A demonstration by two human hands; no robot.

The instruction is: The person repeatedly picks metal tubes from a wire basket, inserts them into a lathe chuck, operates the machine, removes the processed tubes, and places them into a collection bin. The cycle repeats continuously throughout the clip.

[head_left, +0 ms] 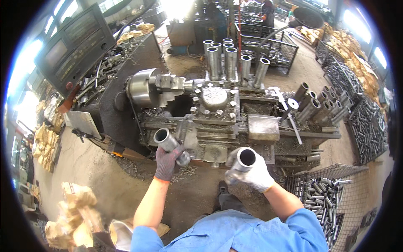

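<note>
My left hand [167, 164], in a dark glove, is wrapped round a short metal tube [168, 143] that leans with its open end up, in front of the lathe bed. In my right hand [259, 173], in a white glove, is a second metal tube [241, 166], its dark bore facing up. Both hands are apart, near the lathe's front edge. Behind them stands the tool post [215, 97], a round-topped block ringed with bolts. The lathe chuck [142, 88] is to its left, with nothing I can make out clamped in its jaws.
Several bright tubes [213, 63] stand upright behind the tool post. A caliper [294, 124] lies to the right, beside a cluster of darker tubes [310, 110]. A wire basket [354, 170] of tubes sits low right. The control panel [71, 50] is upper left; paper sacks [75, 214] lie lower left.
</note>
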